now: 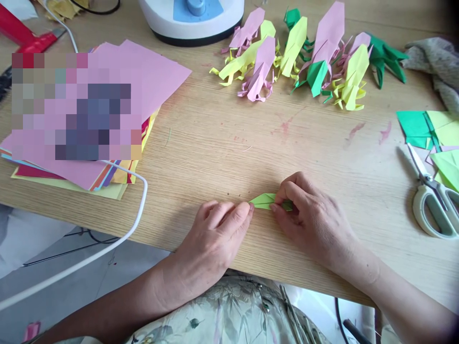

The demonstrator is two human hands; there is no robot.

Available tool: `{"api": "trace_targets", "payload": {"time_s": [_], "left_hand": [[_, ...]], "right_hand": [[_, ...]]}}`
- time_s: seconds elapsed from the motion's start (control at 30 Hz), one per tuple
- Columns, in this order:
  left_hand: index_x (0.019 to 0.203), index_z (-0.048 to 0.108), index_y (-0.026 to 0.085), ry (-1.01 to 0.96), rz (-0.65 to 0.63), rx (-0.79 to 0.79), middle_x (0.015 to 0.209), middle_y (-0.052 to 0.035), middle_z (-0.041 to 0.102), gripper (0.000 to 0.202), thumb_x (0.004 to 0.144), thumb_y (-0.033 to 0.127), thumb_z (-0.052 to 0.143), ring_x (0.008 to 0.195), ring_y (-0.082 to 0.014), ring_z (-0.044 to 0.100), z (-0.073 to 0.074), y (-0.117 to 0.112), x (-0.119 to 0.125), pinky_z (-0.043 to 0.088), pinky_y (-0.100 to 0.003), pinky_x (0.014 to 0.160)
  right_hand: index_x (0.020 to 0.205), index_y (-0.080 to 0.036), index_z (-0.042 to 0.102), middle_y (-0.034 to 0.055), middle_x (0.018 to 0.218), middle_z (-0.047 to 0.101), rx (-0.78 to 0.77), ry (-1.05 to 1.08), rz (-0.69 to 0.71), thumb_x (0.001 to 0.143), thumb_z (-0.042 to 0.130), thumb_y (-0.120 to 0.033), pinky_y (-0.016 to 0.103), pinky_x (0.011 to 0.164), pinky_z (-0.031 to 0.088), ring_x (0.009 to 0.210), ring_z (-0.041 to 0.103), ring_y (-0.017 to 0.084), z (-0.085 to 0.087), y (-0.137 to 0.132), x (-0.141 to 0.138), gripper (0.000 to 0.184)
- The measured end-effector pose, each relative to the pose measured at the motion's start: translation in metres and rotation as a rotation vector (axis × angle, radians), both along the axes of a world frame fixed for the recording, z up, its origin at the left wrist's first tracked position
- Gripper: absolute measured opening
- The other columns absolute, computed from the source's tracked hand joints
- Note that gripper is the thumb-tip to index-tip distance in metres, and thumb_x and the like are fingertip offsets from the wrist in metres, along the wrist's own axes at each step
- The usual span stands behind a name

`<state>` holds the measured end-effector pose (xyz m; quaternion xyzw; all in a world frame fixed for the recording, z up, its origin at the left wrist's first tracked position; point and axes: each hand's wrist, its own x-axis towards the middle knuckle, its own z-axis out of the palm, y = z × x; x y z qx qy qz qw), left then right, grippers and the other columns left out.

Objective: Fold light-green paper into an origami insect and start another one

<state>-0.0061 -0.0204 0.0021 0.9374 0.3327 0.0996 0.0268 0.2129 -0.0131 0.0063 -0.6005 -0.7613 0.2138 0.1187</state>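
Note:
A small strip of folded light green paper (pixel 264 201) lies near the table's front edge, between my two hands. My left hand (pixel 220 231) pinches its pointed left tip between thumb and fingers. With thumb and forefinger closed on the paper's right part, my right hand (pixel 311 215) covers some of it. A bit of the green end shows under the right fingers. Farther back stand several folded paper figures with thin curled legs, among them a pink one (pixel 263 69), a yellow one (pixel 353 79) and a dark green one (pixel 317 78).
On the left, a stack of coloured paper (pixel 158 81) has a blurred patch over it. A white cable (pixel 138 215) runs off the table edge. Grey-handled scissors (pixel 430 205) and green paper pieces (pixel 412 128) lie right. A white device base (pixel 193 24) stands at the back.

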Motion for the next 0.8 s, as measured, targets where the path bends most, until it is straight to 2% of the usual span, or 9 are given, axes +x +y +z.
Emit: {"api": "trace_targets", "payload": {"time_s": [0.1,0.23,0.37,0.57,0.7,0.8], "left_hand": [[0.128,0.058,0.009,-0.005,0.006,-0.007,0.115,-0.0091,0.066,0.035,0.099,0.014,0.039,0.099,-0.021,0.054,0.001,0.001,0.0,0.04,-0.038,0.088],[0.128,0.059,0.013,-0.049,0.052,-0.04,0.108,-0.0073,0.068,0.033,0.099,0.019,0.042,0.096,-0.0197,0.055,-0.002,0.002,-0.001,0.04,-0.038,0.085],[0.129,0.058,0.015,-0.07,0.054,-0.048,0.111,-0.0069,0.068,0.034,0.098,0.019,0.046,0.1,-0.0196,0.055,-0.004,0.002,-0.002,0.04,-0.038,0.086],[0.133,0.055,0.015,-0.041,0.046,-0.053,0.114,-0.0075,0.067,0.039,0.095,0.015,0.05,0.103,-0.0208,0.054,-0.005,0.002,-0.004,0.04,-0.039,0.086],[0.133,0.054,0.015,-0.039,0.045,-0.044,0.114,-0.007,0.067,0.038,0.095,0.016,0.049,0.102,-0.0207,0.054,-0.005,0.001,-0.003,0.04,-0.039,0.085],[0.135,0.052,0.015,-0.027,0.045,-0.038,0.115,-0.0066,0.067,0.04,0.095,0.017,0.05,0.102,-0.0207,0.054,-0.005,0.001,-0.004,0.04,-0.039,0.085]], "right_hand": [[0.089,-0.022,0.05,0.0009,0.093,0.056,0.004,0.019,0.005,0.084,0.057,-0.014,0.027,0.06,0.039,0.069,0.056,0.013,-0.001,0.001,0.002,0.012],[0.09,-0.023,0.054,0.0012,0.093,0.057,-0.055,0.098,0.053,0.085,0.054,-0.011,0.025,0.059,0.04,0.066,0.055,0.012,0.002,0.005,0.007,0.013],[0.09,-0.022,0.057,0.0007,0.092,0.057,-0.115,0.184,0.088,0.084,0.055,-0.009,0.023,0.056,0.04,0.06,0.052,0.009,0.007,0.01,0.013,0.014],[0.09,-0.02,0.064,0.0021,0.094,0.058,-0.198,0.303,0.14,0.085,0.054,-0.009,0.022,0.057,0.043,0.063,0.053,0.009,0.011,0.014,0.021,0.016],[0.098,-0.02,0.068,0.0045,0.099,0.059,-0.171,0.371,0.202,0.088,0.053,-0.011,0.022,0.056,0.043,0.064,0.054,0.009,0.005,0.014,0.027,0.02],[0.101,-0.021,0.071,0.0064,0.103,0.059,-0.083,0.379,0.27,0.09,0.054,-0.012,0.023,0.06,0.045,0.069,0.057,0.01,-0.003,0.011,0.032,0.022]]}}
